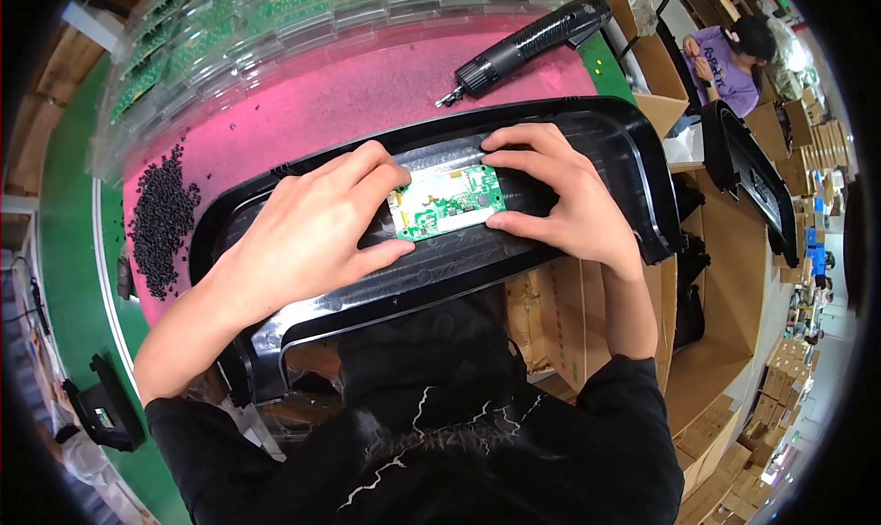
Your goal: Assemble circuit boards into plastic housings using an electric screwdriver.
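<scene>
A small green circuit board with a pale panel (447,201) lies in the middle of a long black plastic housing (633,149) that rests on a pink mat. My left hand (312,231) presses on the board's left edge, thumb below and fingers above. My right hand (560,195) pinches the board's right edge, fingers over the top and thumb under the lower corner. Both hands rest on the housing.
A black electric screwdriver (532,40) lies on the pink mat (349,103) behind the housing. A heap of small black screws (161,217) sits at the left. Clear trays of green boards (275,11) line the back. Open cardboard boxes (716,332) stand right; another person (725,52) sits far right.
</scene>
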Demonstrator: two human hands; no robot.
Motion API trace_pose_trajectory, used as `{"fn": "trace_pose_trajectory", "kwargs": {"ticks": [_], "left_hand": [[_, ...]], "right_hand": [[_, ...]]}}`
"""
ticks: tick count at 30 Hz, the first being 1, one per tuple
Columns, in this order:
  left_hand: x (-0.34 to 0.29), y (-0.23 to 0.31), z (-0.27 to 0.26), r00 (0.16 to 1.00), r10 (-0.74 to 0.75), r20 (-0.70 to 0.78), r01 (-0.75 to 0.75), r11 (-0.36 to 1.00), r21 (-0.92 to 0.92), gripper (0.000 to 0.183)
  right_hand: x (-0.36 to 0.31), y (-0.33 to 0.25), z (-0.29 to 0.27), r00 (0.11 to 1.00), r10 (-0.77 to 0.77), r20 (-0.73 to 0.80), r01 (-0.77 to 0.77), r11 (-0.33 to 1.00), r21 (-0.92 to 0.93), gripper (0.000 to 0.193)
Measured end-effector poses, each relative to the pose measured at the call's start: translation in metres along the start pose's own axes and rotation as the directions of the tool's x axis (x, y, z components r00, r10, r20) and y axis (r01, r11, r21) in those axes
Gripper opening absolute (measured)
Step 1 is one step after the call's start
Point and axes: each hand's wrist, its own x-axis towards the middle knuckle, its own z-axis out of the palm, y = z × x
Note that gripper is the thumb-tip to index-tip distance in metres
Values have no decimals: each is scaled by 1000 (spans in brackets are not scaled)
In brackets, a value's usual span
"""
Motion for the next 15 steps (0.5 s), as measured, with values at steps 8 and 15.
{"fn": "trace_pose_trajectory", "kwargs": {"ticks": [8,15], "left_hand": [[-1,-3,0,999,35,-10,-35,999,21,51],[-6,-13,3,996,87,-27,-86,996,21,53]], "right_hand": [[3,-4,1,1000,-29,9,29,999,-46,51],[6,-16,2,999,54,-2,-54,998,-41,64]]}}
